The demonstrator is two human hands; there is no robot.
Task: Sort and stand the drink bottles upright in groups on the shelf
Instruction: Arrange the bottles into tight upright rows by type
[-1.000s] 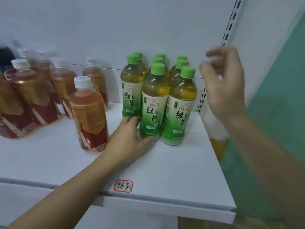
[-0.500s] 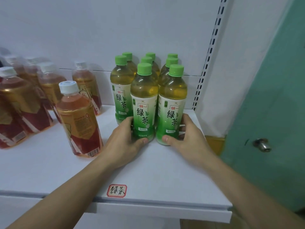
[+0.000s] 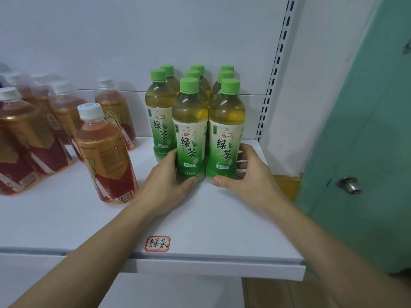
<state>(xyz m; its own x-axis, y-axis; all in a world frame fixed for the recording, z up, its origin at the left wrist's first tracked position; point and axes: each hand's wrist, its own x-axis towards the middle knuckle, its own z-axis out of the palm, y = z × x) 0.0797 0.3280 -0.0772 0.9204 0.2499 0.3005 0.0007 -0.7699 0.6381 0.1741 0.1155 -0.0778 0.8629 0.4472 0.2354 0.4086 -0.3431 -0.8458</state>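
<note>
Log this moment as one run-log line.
left hand: grips front middle green tea bottle | right hand: grips front right green tea bottle | both upright on shelf

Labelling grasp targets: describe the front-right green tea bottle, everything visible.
The front-right green tea bottle is clear plastic with a green screw cap, yellow-green tea above a white-to-green label with Chinese characters. It stands upright on the white shelf, front row of the green-capped cluster, close against its left neighbour. The right hand holds its base, thumb in front, fingers curled round its right side.
</note>
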